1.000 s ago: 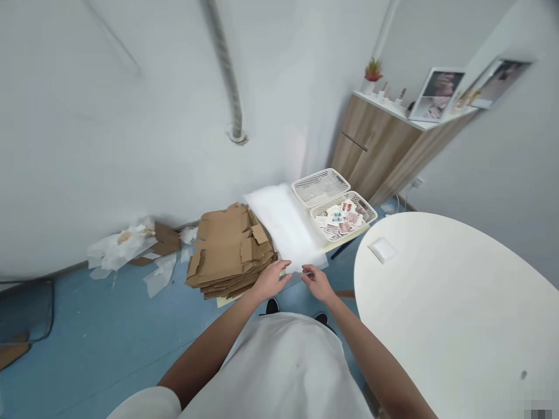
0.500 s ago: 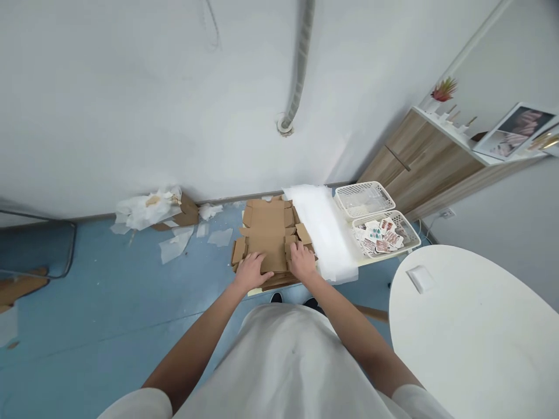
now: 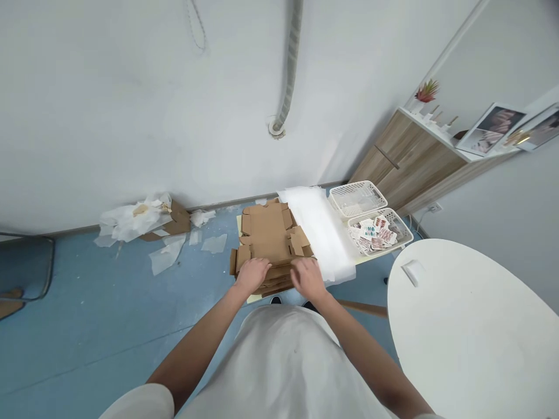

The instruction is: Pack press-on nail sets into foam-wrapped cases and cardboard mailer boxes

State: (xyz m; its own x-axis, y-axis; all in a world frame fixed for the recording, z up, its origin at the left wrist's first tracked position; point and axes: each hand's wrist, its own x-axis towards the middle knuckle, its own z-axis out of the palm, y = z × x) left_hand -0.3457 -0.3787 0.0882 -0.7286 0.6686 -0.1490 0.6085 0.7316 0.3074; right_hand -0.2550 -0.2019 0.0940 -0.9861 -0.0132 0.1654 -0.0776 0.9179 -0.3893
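A flat, partly folded cardboard box (image 3: 268, 235) lies on top of a stack of similar brown cardboard in front of me. My left hand (image 3: 253, 274) is at the near left corner, with its fingers closed on the box's front edge. At the near right corner, my right hand (image 3: 307, 277) has its fingers curled over the same edge. Between the hands the front panel is raised a little, and side flaps stand up at both sides. My thumbs and the underside of the edge are mostly hidden.
Right of the stack lie white foam sheets (image 3: 321, 233), then two white plastic baskets; the nearer basket (image 3: 404, 238) holds printed cards. A white round table (image 3: 471, 326) stands at the right. Wrapping scraps (image 3: 135, 218) and a cardboard carton (image 3: 178, 221) sit on the floor at left.
Both hands have moved from the box's side flaps to its near edge, and the front panel has come up. The camera has turned slightly right.
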